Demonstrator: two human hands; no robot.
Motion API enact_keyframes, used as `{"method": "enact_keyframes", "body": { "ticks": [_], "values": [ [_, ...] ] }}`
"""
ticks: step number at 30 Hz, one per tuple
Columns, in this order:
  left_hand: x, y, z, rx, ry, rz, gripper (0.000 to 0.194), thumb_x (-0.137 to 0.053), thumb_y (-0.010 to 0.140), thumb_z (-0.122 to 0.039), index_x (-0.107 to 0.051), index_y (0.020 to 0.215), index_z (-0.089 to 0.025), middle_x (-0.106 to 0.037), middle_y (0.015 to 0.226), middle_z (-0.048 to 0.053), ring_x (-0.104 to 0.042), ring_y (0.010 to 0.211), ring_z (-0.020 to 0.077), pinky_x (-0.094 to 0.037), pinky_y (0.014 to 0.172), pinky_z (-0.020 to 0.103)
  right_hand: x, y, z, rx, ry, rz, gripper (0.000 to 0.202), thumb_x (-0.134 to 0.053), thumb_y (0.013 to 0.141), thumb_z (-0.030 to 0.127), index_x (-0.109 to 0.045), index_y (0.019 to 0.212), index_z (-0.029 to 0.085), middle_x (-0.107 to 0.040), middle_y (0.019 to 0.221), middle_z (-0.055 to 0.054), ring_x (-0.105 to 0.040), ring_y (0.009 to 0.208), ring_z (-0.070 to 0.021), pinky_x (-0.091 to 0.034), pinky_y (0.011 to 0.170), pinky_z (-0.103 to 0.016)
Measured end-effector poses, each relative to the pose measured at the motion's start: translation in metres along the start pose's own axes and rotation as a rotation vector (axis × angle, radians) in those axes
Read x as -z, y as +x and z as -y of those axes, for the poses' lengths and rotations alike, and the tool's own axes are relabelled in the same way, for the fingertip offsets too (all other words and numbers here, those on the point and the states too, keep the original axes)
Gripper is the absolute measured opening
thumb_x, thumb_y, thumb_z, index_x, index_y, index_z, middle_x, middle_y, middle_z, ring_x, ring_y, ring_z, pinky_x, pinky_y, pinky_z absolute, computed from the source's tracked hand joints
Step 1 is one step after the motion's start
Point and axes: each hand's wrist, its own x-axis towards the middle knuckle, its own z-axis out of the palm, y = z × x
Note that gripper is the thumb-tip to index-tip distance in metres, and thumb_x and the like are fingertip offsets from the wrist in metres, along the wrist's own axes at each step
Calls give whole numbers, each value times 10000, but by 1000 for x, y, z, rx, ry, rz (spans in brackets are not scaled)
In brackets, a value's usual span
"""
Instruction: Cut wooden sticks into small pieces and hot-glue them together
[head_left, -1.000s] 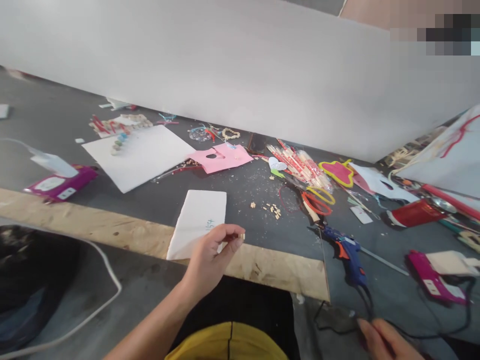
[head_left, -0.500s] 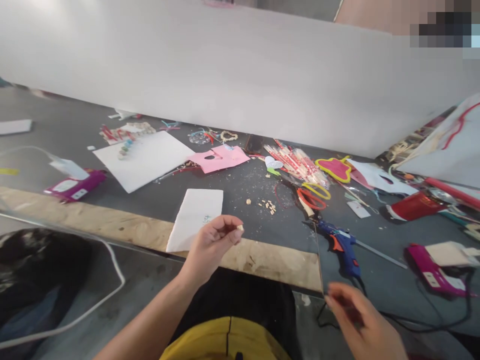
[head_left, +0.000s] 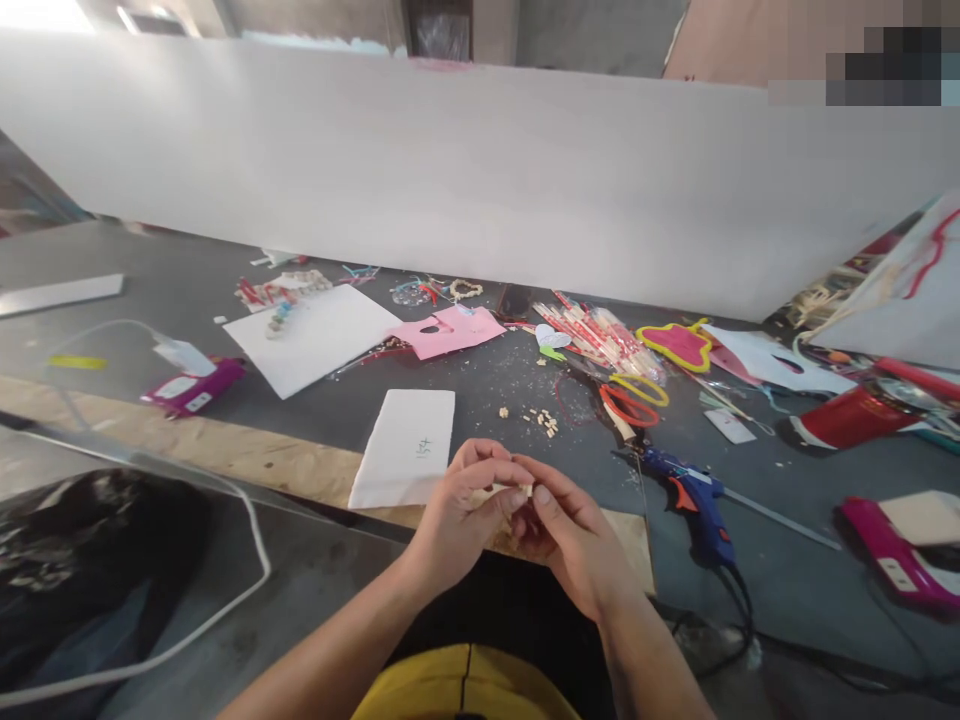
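Near the table's front edge, my left hand (head_left: pixel 469 510) pinches a small pale wooden piece (head_left: pixel 528 491) between thumb and fingers. My right hand (head_left: pixel 574 525) meets it there, its thumb and fingertips closed at the same piece. The fingers hide most of what is between them. Just beyond my hands lie several small wooden bits (head_left: pixel 546 422) and a little pale cluster (head_left: pixel 503 412). A white card (head_left: pixel 405 450) with green writing rests left of them, partly over the wooden edge strip.
A blue glue gun (head_left: pixel 694 495) and orange-handled scissors (head_left: pixel 626 405) lie at right, near a red can (head_left: pixel 847 412). Further back are pink felt (head_left: pixel 450 333), wrapped sticks (head_left: pixel 600 335) and a white sheet (head_left: pixel 307 340). Purple power strips (head_left: pixel 196 388) sit on both sides.
My right hand has come in from the lower right and now touches my left hand at the small piece. My left hand has shifted slightly right, and the camera view has moved.
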Motion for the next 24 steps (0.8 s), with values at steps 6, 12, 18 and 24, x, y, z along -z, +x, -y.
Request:
{"method": "enact_keyframes", "body": {
  "ticks": [6,12,18,24],
  "values": [
    [-6,18,3,22,-36,73,132,-615,808,-213,-717,889,-229,-544,980,69,-545,952,199,-468,825,322,9,10,7,87,-33,-28,194,-675,792,378,-655,834,190,-537,650,27,-476,599,-79,-369,549,-197],
    [-1,47,-8,-95,15,190,147,-602,822,-192,-706,924,-215,-631,883,54,-579,869,179,-458,782,292,18,25,34,139,-104,-8,178,-701,771,354,-636,788,188,-523,659,42,-445,567,-59,-338,532,-189],
    [3,78,-28,-185,19,222,143,-615,828,-248,-704,933,-207,-660,908,52,-599,867,180,-470,777,283,19,42,71,190,-236,9,196,-696,767,372,-624,779,189,-522,618,44,-445,550,-74,-340,524,-207],
    [2,97,-29,-171,-14,99,138,-608,822,-244,-696,911,-187,-662,882,44,-592,815,163,-468,742,269,18,62,87,252,-389,-8,236,-665,776,413,-617,835,190,-518,622,43,-453,571,-85,-359,538,-220]
  ]
}}
